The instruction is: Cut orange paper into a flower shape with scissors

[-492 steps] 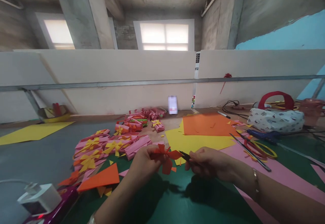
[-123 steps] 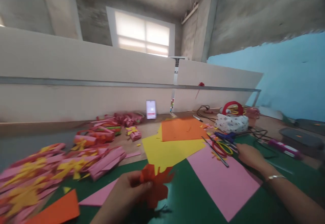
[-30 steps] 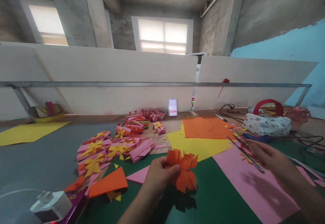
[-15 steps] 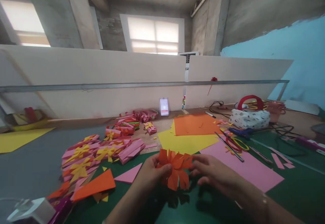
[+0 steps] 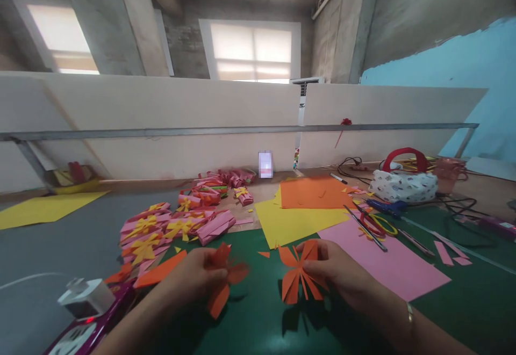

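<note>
My left hand (image 5: pixel 201 272) pinches an orange paper flower (image 5: pixel 220 302) with its thumb and fingers; this flower is partly blurred and partly covered by the hand. A second orange paper flower (image 5: pixel 297 275), its slit petals spread out, is gripped at its right edge by my right hand (image 5: pixel 328 266). Both flowers are held above the green mat (image 5: pixel 258 328), apart from each other, and cast shadows on it. Between and beyond the hands lies a small orange paper scrap (image 5: pixel 264 254).
Pink paper bundles with yellow paper flowers (image 5: pixel 145 247) are heaped at left. Orange (image 5: pixel 310 193), yellow (image 5: pixel 282 226) and pink sheets (image 5: pixel 399 263) lie ahead and right, with scissors (image 5: pixel 374 225) on them. A power strip with a white charger (image 5: pixel 86 298) stands front left; a phone (image 5: pixel 265 165) leans at the back.
The hands have moved apart, and one orange flower layer has come away from the other. My left hand went left with one; the right now holds the other. The view has shifted slightly left.
</note>
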`<state>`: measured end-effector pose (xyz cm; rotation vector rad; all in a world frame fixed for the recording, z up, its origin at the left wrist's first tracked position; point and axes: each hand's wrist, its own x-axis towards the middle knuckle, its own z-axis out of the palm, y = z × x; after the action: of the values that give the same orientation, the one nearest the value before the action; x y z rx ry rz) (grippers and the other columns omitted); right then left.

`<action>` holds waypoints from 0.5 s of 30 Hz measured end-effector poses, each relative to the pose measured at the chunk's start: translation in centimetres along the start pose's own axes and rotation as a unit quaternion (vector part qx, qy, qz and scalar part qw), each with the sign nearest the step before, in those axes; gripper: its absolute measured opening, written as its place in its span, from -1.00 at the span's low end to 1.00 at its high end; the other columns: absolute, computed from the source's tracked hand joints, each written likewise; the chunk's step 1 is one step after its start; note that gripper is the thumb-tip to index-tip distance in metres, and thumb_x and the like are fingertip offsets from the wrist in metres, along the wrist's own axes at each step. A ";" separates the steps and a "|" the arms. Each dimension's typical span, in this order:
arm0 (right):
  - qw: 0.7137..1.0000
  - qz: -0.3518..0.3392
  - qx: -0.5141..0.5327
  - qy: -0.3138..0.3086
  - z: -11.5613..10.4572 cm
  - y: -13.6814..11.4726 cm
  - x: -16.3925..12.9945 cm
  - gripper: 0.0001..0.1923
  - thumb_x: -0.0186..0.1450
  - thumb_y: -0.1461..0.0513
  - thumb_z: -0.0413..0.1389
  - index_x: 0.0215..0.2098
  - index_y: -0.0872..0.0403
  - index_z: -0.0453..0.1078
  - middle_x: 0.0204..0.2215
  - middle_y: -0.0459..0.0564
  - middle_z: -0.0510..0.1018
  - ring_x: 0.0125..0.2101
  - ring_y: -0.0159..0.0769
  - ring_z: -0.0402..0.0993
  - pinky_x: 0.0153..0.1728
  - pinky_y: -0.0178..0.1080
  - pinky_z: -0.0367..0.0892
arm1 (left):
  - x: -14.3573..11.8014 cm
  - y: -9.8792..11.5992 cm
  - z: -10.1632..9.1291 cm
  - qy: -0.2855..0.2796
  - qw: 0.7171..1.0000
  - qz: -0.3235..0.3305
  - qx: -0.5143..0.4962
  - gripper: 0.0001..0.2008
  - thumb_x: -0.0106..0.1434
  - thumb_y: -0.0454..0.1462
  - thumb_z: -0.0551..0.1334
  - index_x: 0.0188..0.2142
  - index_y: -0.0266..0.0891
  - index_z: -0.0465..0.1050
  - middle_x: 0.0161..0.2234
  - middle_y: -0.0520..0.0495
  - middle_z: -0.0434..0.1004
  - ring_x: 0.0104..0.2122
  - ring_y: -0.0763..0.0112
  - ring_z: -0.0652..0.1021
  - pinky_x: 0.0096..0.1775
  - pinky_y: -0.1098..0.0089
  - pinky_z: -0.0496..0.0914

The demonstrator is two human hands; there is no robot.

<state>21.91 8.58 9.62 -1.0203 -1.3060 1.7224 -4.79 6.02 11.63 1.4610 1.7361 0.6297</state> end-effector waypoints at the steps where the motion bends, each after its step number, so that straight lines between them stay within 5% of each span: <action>1: 1.000 0.004 -0.006 -0.008 0.0 0.0 -0.1 -0.70 -0.02 0.31 0.20 -0.29 0.15 0.33 -0.42 -0.08 0.51 -0.38 -0.30 0.48 -0.34 -0.30 0.34 | -0.2 -0.5 -0.6 0.019 0.999 -0.013 0.035 -0.92 -0.13 -0.25 0.19 -0.62 -0.22 0.35 -0.66 0.07 0.43 -0.57 0.39 0.44 -0.50 0.46 0.20; 4: 0.999 0.022 -0.037 -0.024 0.1 0.2 -0.1 -0.63 -0.02 0.30 0.16 -0.21 0.16 0.30 -0.44 -0.09 0.48 -0.37 -0.30 0.48 -0.34 -0.30 0.35 | -0.9 -1.1 -1.9 0.081 0.982 -0.025 0.168 -0.91 -0.14 -0.30 0.19 -0.56 -0.22 0.44 -0.56 -0.03 0.51 -0.45 0.21 0.51 -0.46 0.40 0.20; 7: 0.994 0.038 -0.105 0.000 0.1 0.7 0.3 -0.48 0.00 0.30 0.11 -0.04 0.17 0.23 -0.54 -0.19 0.37 -0.53 -0.40 0.41 -0.52 -0.38 0.27 | -1.4 -0.5 -2.1 0.163 0.921 0.023 0.354 -0.69 0.04 -0.27 0.13 -0.23 -0.22 0.52 -0.27 -0.17 0.59 -0.24 0.04 0.54 -0.33 0.27 0.32; 10: 0.982 0.025 -0.187 0.023 0.1 1.1 0.7 -0.40 0.03 0.32 0.08 0.06 0.18 0.17 -0.57 -0.22 0.32 -0.59 -0.43 0.35 -0.61 -0.41 0.18 | -1.3 0.7 -0.8 0.243 0.866 0.110 0.423 -0.61 0.19 -0.21 0.04 -0.07 -0.28 0.46 -0.12 -0.27 0.55 -0.11 -0.02 0.51 -0.16 0.09 0.38; 12: 0.967 -0.010 -0.254 0.024 0.0 1.1 0.8 -0.37 0.04 0.33 0.10 0.11 0.15 0.16 -0.48 -0.13 0.42 -0.50 -0.37 0.42 -0.52 -0.37 0.26 | -1.0 1.3 1.0 0.241 0.866 0.198 0.392 -0.63 0.18 -0.20 0.08 -0.07 -0.24 0.47 -0.11 -0.22 0.55 -0.12 0.07 0.54 -0.13 0.13 0.42; 15: 0.924 -0.087 -0.369 0.043 -0.7 0.8 0.3 -0.39 0.03 0.33 0.16 0.08 0.07 0.27 -0.17 0.04 0.46 -0.17 -0.20 0.40 -0.18 -0.24 0.30 | -0.5 1.7 4.3 0.153 0.851 0.392 0.315 -0.74 0.12 -0.25 0.15 -0.21 -0.09 0.53 -0.17 -0.04 0.60 -0.22 0.33 0.59 -0.22 0.42 0.48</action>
<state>22.35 8.96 8.66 -1.3112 -1.9806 1.0310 -0.26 5.51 10.56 2.7269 1.6005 0.7625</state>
